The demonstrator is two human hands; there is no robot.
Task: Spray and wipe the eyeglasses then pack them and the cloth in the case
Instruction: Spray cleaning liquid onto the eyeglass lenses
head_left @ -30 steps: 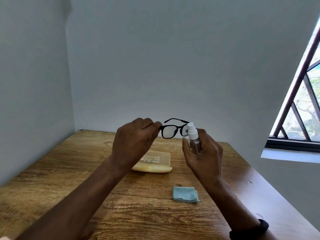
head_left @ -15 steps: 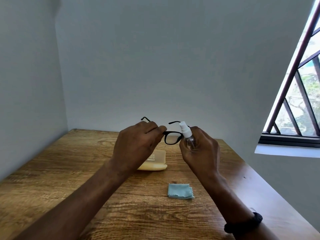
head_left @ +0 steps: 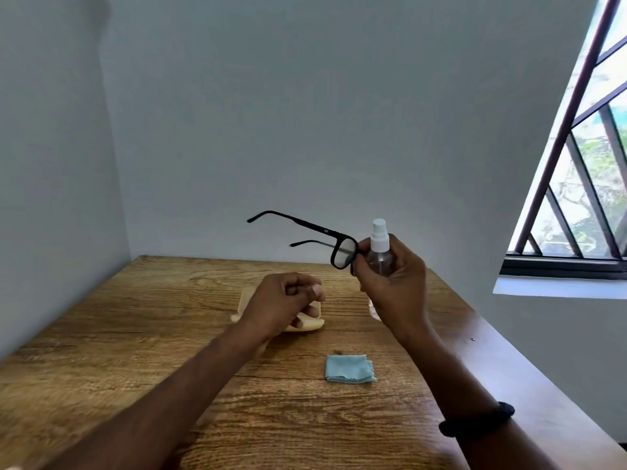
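Our right hand point(head_left: 393, 290) is raised above the table point(head_left: 135, 334), fingers wrapped round the upright spray bottle point(head_left: 379, 245). Its fingertips also pinch the eyeglasses point(head_left: 343, 254) at the front frame, with both temples pointing left. Our left hand point(head_left: 281, 307) hovers lower, over the case point(head_left: 246, 295), fingers curled in and holding nothing. We count one pair of eyeglasses, one bottle, one case and one folded cloth point(head_left: 349, 369), which lies on the table near the case.

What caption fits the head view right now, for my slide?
Right hand grips spray bottle and eyeglasses together; left hand empty near the case; cloth on table.
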